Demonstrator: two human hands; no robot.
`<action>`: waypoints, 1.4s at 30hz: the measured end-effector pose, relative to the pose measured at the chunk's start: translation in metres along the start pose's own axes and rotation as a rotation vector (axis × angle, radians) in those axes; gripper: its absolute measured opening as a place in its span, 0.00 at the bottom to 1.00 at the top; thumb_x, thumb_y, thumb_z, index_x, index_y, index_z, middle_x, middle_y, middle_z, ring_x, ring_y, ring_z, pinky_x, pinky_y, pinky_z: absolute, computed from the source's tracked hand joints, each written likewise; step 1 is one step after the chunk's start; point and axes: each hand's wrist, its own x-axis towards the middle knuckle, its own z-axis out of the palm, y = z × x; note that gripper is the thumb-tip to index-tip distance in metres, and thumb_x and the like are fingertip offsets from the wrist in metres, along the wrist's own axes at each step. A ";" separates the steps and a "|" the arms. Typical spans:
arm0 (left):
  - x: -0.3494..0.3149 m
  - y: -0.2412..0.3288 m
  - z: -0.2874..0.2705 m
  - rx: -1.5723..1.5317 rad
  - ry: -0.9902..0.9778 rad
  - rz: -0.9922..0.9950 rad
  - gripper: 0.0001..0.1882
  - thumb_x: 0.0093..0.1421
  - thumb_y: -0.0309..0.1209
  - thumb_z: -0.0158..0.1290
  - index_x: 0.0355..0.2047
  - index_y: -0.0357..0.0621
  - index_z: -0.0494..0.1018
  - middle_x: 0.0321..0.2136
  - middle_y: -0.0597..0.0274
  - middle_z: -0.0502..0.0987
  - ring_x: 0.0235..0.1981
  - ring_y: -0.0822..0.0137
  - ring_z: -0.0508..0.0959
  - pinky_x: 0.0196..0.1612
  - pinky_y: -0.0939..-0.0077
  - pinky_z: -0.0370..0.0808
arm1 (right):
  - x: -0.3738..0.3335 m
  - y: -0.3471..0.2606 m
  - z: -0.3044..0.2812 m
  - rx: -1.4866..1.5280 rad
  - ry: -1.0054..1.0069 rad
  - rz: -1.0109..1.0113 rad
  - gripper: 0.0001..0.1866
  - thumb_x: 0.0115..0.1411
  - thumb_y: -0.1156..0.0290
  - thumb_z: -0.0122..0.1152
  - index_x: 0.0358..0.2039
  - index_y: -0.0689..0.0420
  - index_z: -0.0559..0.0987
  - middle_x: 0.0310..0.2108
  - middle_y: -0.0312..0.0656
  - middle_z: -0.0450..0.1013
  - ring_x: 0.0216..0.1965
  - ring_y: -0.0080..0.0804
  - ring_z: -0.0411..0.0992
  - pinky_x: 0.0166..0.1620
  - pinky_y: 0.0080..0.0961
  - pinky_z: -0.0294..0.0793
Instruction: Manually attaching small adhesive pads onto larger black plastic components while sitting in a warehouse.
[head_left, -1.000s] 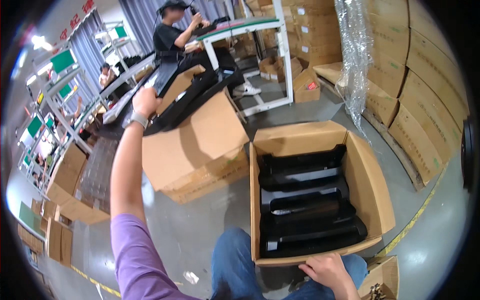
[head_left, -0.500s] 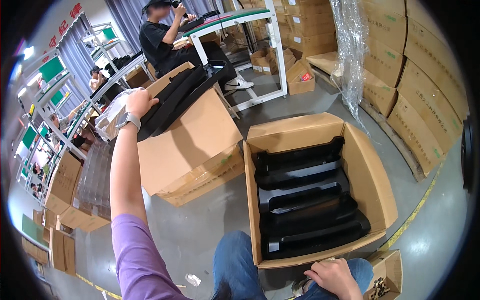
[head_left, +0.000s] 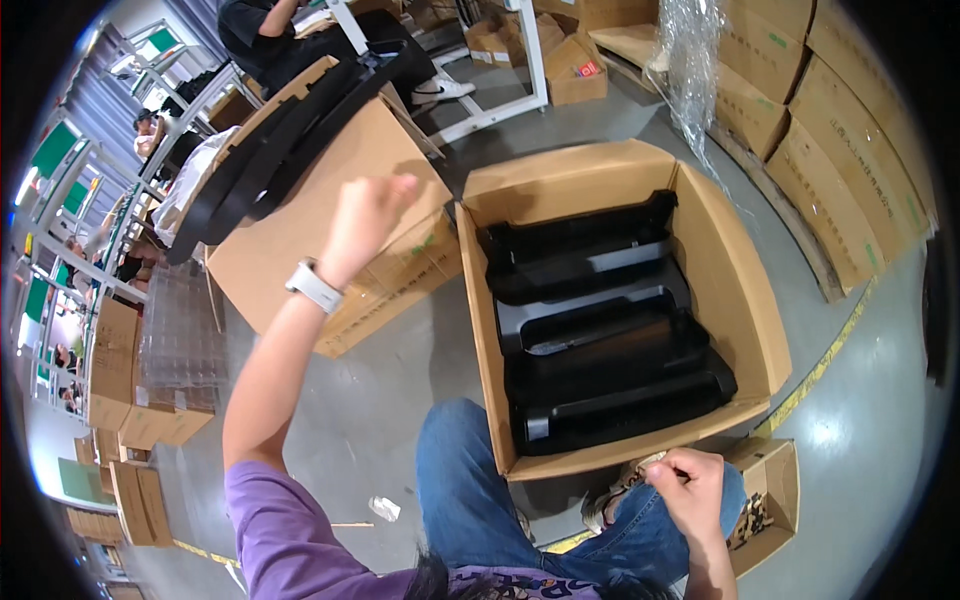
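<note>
My left hand (head_left: 372, 215), with a pale watch on its wrist, is in the air over the near edge of a closed-top cardboard box (head_left: 340, 165). Motion blurs its fingers, and I see nothing in it. Long black plastic parts (head_left: 262, 165) lie slantwise at the far side of that box, apart from my hand. Closed into a loose fist, my right hand (head_left: 692, 488) is over my right knee with no object showing. Just beyond my knees stands an open carton (head_left: 772, 345) with several black moulded plastic panels (head_left: 610, 335) side by side in it.
Stacked cartons (head_left: 850, 150) on a pallet rise at the right, with clear wrap (head_left: 690, 70) hanging beside them. A small box (head_left: 785, 490) of little parts stands by my right knee. Beyond the boxes a person (head_left: 265, 45) sits at a white-framed table (head_left: 535, 60).
My left hand has left the black parts and swung right and toward me. The black parts have shifted on the box. My right hand has curled and risen slightly. The view has tilted down.
</note>
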 end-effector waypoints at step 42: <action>-0.227 0.103 0.150 0.008 -0.856 0.554 0.09 0.49 0.32 0.54 0.18 0.44 0.69 0.17 0.59 0.71 0.20 0.58 0.75 0.22 0.67 0.71 | -0.011 0.016 -0.047 0.540 0.511 -0.083 0.09 0.55 0.80 0.61 0.37 0.68 0.76 0.29 0.45 0.76 0.28 0.26 0.74 0.33 0.19 0.75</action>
